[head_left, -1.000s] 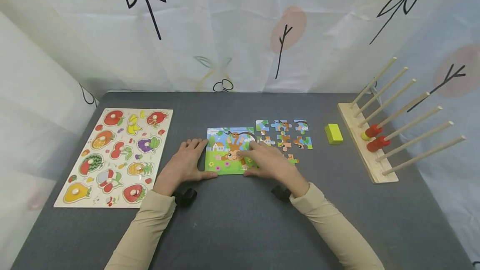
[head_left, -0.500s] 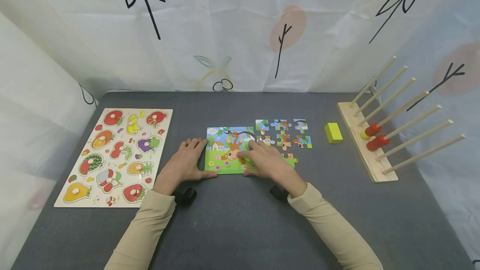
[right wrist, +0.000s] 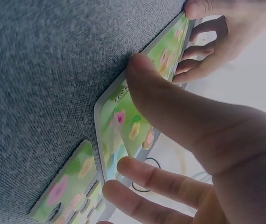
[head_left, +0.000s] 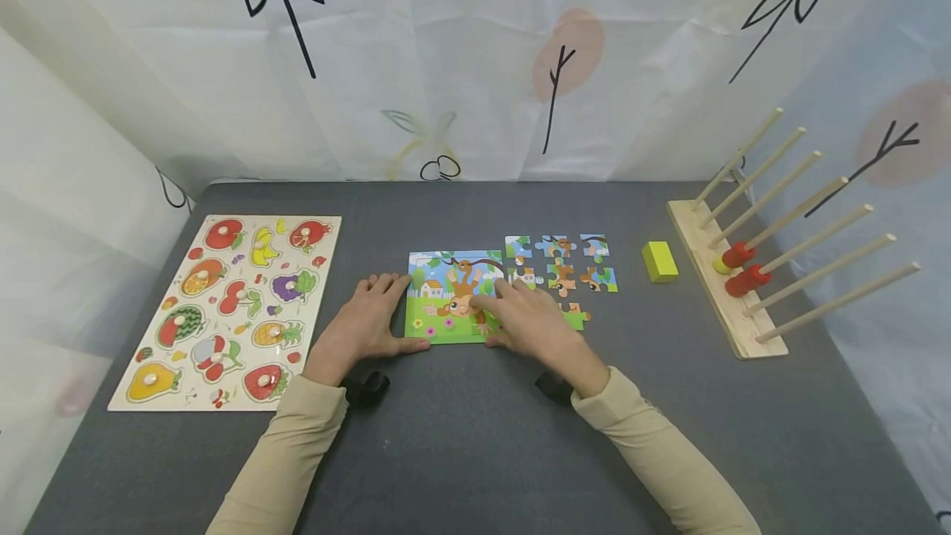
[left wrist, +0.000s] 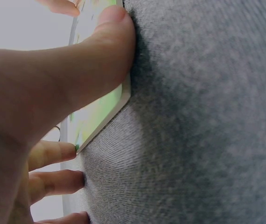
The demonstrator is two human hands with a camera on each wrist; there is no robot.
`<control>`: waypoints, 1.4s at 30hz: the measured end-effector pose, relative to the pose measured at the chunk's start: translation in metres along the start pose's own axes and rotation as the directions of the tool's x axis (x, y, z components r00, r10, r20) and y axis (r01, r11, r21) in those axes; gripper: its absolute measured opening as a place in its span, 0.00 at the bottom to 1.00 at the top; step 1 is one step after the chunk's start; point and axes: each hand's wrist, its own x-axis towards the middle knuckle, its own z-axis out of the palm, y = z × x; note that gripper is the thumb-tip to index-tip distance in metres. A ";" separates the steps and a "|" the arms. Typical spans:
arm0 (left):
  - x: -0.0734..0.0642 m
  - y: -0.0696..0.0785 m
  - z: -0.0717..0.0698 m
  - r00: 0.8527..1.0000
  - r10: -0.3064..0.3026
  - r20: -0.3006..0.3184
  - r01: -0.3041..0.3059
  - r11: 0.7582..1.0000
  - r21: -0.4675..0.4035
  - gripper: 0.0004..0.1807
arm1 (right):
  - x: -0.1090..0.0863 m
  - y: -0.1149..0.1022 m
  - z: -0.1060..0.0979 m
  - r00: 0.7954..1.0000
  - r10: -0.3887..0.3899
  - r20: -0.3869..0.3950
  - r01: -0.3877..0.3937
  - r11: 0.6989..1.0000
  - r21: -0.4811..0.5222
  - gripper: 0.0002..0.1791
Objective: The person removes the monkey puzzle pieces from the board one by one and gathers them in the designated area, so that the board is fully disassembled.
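Observation:
A jigsaw board point(head_left: 434, 324) with a monkey picture lies flat on the dark table. My left hand point(head_left: 364, 324) rests at its left side, thumb point(left wrist: 116, 37) on the near edge and fingertips at the left edge and on the table. My right hand point(head_left: 538, 324) reaches over the right part of the board. Its index finger point(head_left: 486, 304) touches the picture, and its thumb point(right wrist: 144, 70) rests at the near edge. I see no loose piece in either hand. Several jigsaw pieces point(head_left: 562, 277) lie in rows right of the board, some partly hidden by the right hand.
A fruit peg puzzle point(head_left: 256, 258) lies at the left. To the right are a yellow block point(head_left: 660, 261) and a wooden peg stand point(head_left: 724, 287) with red beads point(head_left: 746, 279) and a yellow one. A patterned curtain point(head_left: 475, 64) hangs behind the table.
The right thumb has shifted very slightly right along the board's near edge. The left hand and the jigsaw pieces look unmoved; the head view has shifted slightly.

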 end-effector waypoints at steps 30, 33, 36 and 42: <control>0.000 0.000 -0.002 1.000 -0.008 0.015 0.008 1.000 -0.005 0.60 | 0.000 -0.004 -0.006 0.998 -0.026 -0.064 0.026 1.000 -0.004 0.25; 0.000 0.000 -0.001 1.000 -0.009 0.016 0.009 1.000 -0.009 0.60 | -0.001 -0.002 -0.007 0.999 -0.015 -0.039 0.014 1.000 -0.009 0.28; 0.000 0.000 -0.001 1.000 -0.010 0.016 0.010 1.000 -0.009 0.60 | -0.004 0.003 -0.007 1.000 -0.002 -0.018 0.002 1.000 0.007 0.31; 0.000 0.000 0.001 1.000 -0.016 0.019 0.016 1.000 -0.008 0.61 | -0.017 0.019 -0.009 0.997 -0.001 -0.071 0.003 1.000 0.030 0.30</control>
